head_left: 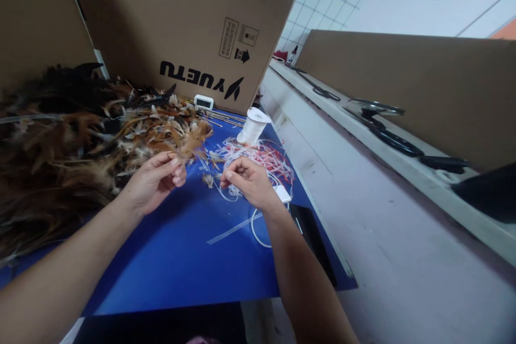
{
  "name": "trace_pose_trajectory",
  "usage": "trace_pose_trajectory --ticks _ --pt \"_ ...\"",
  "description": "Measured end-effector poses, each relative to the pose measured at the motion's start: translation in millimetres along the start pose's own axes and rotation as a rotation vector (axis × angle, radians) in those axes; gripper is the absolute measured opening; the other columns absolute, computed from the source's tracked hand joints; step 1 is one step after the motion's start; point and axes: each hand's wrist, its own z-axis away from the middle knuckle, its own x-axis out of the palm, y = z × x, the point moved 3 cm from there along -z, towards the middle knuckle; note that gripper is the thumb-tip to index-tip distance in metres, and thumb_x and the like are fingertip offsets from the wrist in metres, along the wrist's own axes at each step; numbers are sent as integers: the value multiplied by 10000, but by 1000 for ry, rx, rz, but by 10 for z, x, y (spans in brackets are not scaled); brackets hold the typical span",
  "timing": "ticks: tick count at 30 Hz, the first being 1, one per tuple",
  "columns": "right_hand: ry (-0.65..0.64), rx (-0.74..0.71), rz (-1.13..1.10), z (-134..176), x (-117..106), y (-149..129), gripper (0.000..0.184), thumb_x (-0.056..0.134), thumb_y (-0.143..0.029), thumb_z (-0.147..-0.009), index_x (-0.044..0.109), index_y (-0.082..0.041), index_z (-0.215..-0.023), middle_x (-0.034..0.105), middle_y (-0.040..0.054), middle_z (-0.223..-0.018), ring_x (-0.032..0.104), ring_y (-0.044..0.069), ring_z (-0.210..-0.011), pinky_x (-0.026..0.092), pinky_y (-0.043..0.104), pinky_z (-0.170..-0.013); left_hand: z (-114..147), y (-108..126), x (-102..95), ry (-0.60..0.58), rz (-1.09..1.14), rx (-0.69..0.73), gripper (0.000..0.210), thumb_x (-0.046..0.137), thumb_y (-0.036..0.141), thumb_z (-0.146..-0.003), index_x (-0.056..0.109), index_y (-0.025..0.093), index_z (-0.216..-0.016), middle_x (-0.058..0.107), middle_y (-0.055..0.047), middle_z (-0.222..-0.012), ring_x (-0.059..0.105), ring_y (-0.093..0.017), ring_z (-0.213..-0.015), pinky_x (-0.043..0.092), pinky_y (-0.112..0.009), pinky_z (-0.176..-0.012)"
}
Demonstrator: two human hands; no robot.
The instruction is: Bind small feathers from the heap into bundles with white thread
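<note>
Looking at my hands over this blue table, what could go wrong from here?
The white cable loops by the right wrist, so the right hand might snag it. The feathers pinched in the left hand are close to the big feather pile and could tangle with it. The right forearm might bump the dark, flat device beside it.

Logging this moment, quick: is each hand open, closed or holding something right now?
Left hand: closed, pinching a brown feather.
Right hand: fingers curled closed; whether holding anything cannot be told.
</note>
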Motion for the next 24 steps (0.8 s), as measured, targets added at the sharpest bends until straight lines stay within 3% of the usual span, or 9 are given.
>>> trace_pose_trajectory --ticks 5,12,24 --pt "-29 68 -230 7 164 48 262 765 -337 -703 648 -190 -885 698 2 -727 657 124 -625 564 283 -614 29 -133 33 8 -50 -62 160 734 130 -731 590 148 -663 513 9 -575 476 -90 -527 412 -198 -488" --pt "-73 127 -135 17 338 168 203 712 -351 -733 628 -178 -796 633 -22 -665 596 88 -557 500 230 -537 64 -259 41 1 -96 -135 150 733 193 -758 607 149 -690 531 15 -591 484 -79 -534 423 -188 -510" --pt "-86 113 -43 49 366 124 183 673 -326 -761 693 -174 -862 592 -37 -605 511 74 -512 408 214 -499 72 -272 59 33 -121 -155 170 732 230 -761 594 150 -703 552 25 -612 498 -65 -515 437 -175 -501"
